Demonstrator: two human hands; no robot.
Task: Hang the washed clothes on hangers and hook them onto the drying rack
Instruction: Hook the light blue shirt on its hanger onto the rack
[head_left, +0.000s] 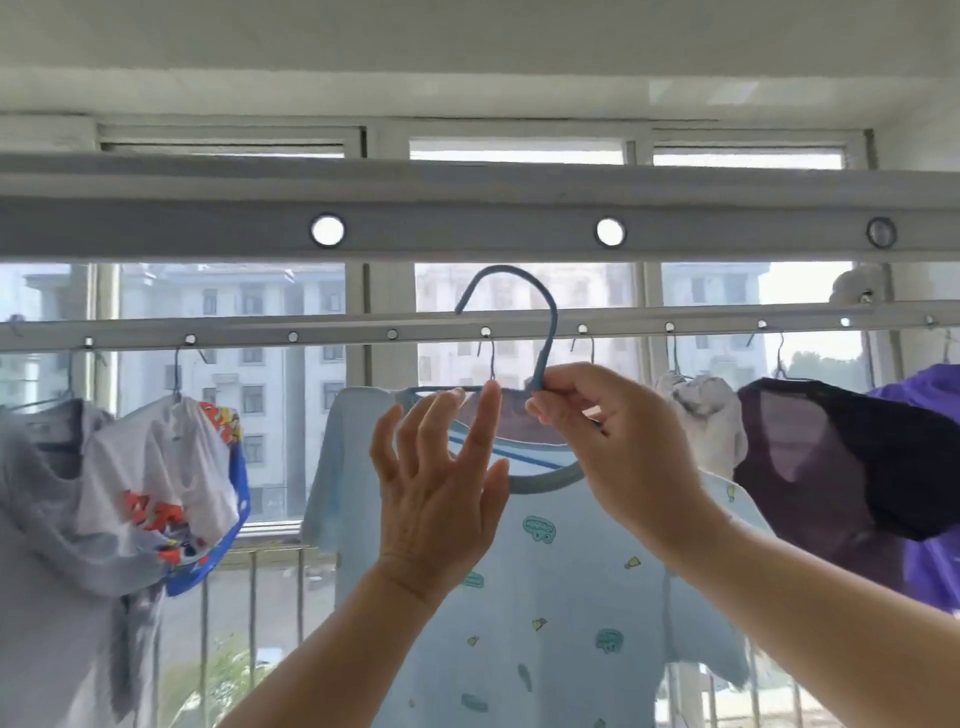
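A light blue printed T-shirt (561, 597) hangs on a blue hanger (545, 332) at the centre. My right hand (613, 447) pinches the base of the hanger's hook, holding shirt and hanger up. The hook's curve sits below the near rack bar (467, 228), which has round holes, and overlaps the far rack bar (363, 332); it is not through any hole. My left hand (441, 493) is open, fingers spread, just left of the hook near the shirt's collar.
Several garments hang from the far bar: a grey and white printed one (104, 493) at the left, a white one (711, 415) and a dark purple one (831, 467) at the right. Windows and a railing lie behind.
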